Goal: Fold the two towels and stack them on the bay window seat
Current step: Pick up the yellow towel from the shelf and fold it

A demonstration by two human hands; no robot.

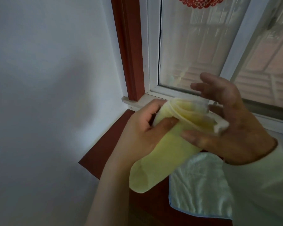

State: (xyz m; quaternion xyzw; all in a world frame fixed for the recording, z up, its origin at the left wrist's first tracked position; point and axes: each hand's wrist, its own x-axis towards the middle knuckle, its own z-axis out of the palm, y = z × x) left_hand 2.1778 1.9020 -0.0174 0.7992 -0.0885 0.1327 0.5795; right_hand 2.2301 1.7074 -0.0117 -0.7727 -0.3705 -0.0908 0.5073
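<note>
my left hand (142,128) grips the soft, limp yellow towel (162,154); right hand (232,121) loose, fingers spread; i'd pinch its folded edge.

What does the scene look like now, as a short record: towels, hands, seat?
seat: dark red, below the window
yellow towel: folded narrow, held above the seat
left hand: grips the yellow towel
right hand: fingers spread, thumb on the yellow towel
blue towel: lies on the seat, beneath the right wrist
stack: not yet made
</note>
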